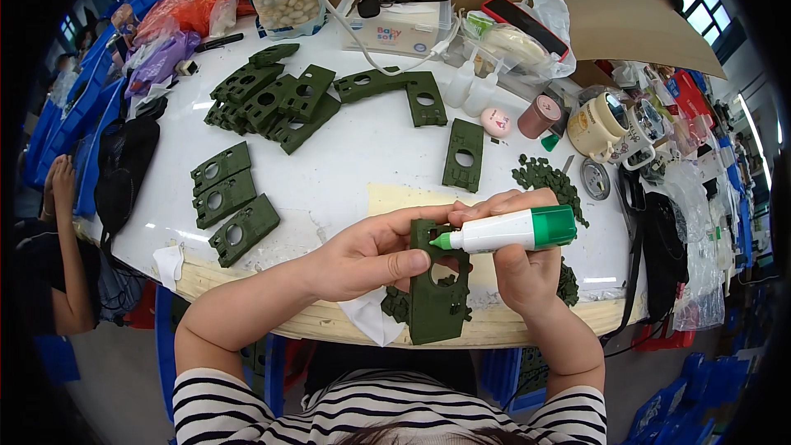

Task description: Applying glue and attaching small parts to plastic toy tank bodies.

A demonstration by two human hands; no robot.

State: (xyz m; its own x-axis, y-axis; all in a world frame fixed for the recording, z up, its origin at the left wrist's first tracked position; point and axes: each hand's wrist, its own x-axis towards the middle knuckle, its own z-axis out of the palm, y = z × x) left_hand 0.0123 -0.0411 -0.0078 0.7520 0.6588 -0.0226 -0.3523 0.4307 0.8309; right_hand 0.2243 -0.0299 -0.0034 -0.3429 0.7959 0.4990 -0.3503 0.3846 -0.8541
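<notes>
At the far left edge, another person's hands point(59, 185) are raised close together, with a black bag point(124, 165) on the table's point(329, 177) left end. Further right, three loose green plates point(235, 227) lie in a slanting row in the left middle of the frame, below a heap of the same plates point(259, 103) at upper left.

Just below the centre is the worked plate point(437, 309) — long, green, with a round hole, held upright in the frame. The left hand point(367, 251) pinches its left edge, thumb on the face. The right hand point(521, 268) grips a white bottle point(498, 233) between thumb below and fingers above — lying nearly level, its green nozzle point(441, 241) at the plate's upper part; whether it touches, I cannot tell.

Above the right hand lies a single plate point(454, 171); right of it spreads a pile of small green pieces point(550, 181), then a round lid point(595, 179) and a cream mug point(595, 128).
</notes>
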